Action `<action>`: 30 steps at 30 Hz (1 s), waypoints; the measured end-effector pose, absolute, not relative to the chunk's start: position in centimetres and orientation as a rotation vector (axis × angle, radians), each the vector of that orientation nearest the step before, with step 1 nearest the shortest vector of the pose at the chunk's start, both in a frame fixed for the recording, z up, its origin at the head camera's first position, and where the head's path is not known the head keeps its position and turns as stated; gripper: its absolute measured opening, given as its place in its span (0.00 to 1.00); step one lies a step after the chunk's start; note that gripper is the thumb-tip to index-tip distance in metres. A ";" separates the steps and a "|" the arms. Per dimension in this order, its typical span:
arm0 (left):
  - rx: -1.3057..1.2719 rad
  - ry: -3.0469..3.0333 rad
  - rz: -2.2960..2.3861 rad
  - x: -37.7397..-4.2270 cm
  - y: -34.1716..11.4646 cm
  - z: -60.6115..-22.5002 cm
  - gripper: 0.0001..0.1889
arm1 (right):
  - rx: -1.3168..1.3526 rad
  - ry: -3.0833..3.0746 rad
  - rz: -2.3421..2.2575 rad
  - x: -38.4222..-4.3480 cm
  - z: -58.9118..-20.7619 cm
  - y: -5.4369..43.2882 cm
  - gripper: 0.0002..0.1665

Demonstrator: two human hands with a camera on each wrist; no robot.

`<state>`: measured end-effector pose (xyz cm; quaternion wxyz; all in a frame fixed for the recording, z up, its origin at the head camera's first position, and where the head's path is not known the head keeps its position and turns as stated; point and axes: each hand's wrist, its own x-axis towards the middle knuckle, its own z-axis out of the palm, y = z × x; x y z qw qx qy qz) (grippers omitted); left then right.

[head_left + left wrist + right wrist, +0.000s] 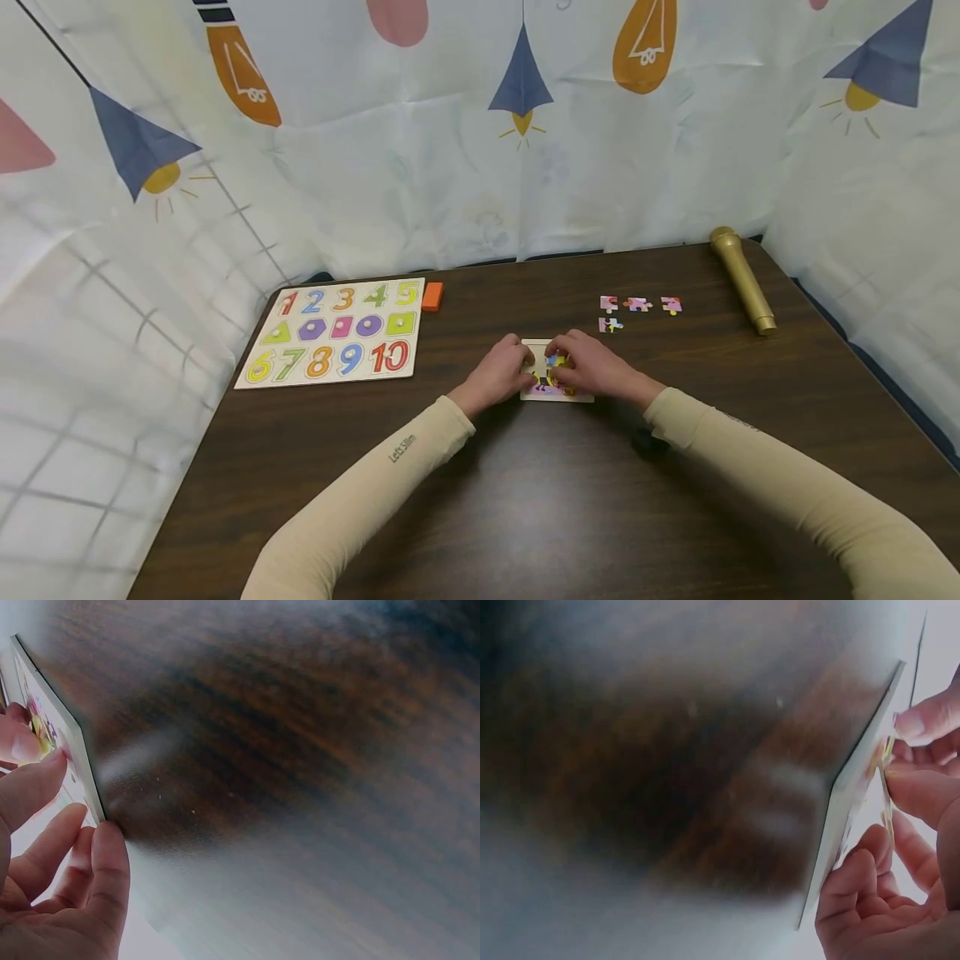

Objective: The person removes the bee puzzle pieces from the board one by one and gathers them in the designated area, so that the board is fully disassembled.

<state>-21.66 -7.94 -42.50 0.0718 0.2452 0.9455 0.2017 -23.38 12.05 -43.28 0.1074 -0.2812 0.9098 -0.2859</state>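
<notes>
A small, pale-edged jigsaw board (557, 397) with a colourful picture lies on the dark wooden table, between both hands. At its left side is the left hand (501, 375); its fingers (109, 859) touch the board's edge and its thumb reaches over the picture, so it holds the board. From the right, the right hand (596, 367) pinches a thin jigsaw piece (887, 796), seen edge-on in the right wrist view, just over the board. Its lower fingers rest along the board's edge. The hands cover much of the picture, and whether the piece touches the board I cannot tell.
Several loose pink jigsaw pieces (638, 305) lie behind the right hand. A gold microphone (742, 279) lies at the back right. To the left are a number-and-shape puzzle board (330, 333) and an orange block (432, 297). A printed curtain (450, 167) hangs behind the table.
</notes>
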 end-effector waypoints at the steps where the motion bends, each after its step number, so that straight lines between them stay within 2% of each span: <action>1: 0.741 2.845 0.602 -21.7 -7.9 -42.5 0.14 | -0.826 2.679 -0.846 -23.5 -43.3 12.2 0.16; 7: 0.746 2.855 0.588 -21.7 -7.9 -42.5 0.14 | -0.783 2.677 -0.794 -24.0 -43.2 12.5 0.17; 14: 0.722 2.842 0.601 -21.8 -7.8 -42.6 0.15 | -0.814 2.680 -0.649 -24.2 -43.0 12.6 0.24; 30: 0.707 2.838 0.592 -21.7 -7.8 -42.6 0.15 | -0.949 2.703 -0.408 -23.7 -41.5 12.8 0.20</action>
